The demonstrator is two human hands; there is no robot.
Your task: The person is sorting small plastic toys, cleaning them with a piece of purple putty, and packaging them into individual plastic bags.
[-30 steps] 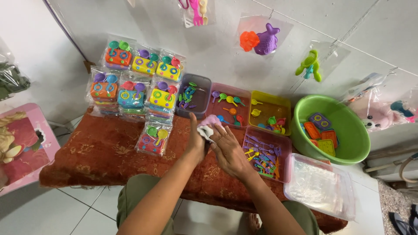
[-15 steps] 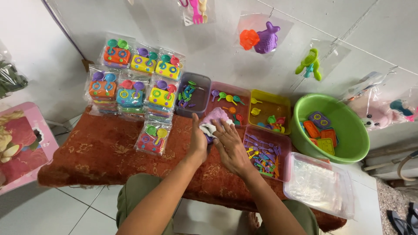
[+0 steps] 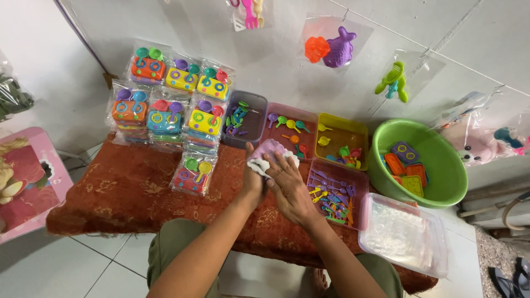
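Note:
Both my hands meet over the red patterned mat (image 3: pixel 121 193). My left hand (image 3: pixel 253 182) grips a purple toy piece (image 3: pixel 269 148) together with a white cloth or bag (image 3: pixel 258 164) from the left. My right hand (image 3: pixel 288 185) lies over the same piece from the right, fingers spread on it. Just behind them is a pink tray (image 3: pixel 282 113) with small coloured spoons. A bagged toy set (image 3: pixel 193 174) lies on the mat to the left of my hands.
Several bagged toy stove sets (image 3: pixel 165 94) are stacked at the back left. A purple tray (image 3: pixel 256 124), a yellow tray (image 3: pixel 342 140), a pink tray of utensils (image 3: pixel 359 190), a green basin (image 3: pixel 441 160) with toy plates and a clear lidded box (image 3: pixel 406 237) stand around. A pink stool (image 3: pixel 27 182) is at left.
My hands have shifted slightly on the purple piece, and the white cloth now shows more at its left side. The rest is unmoved.

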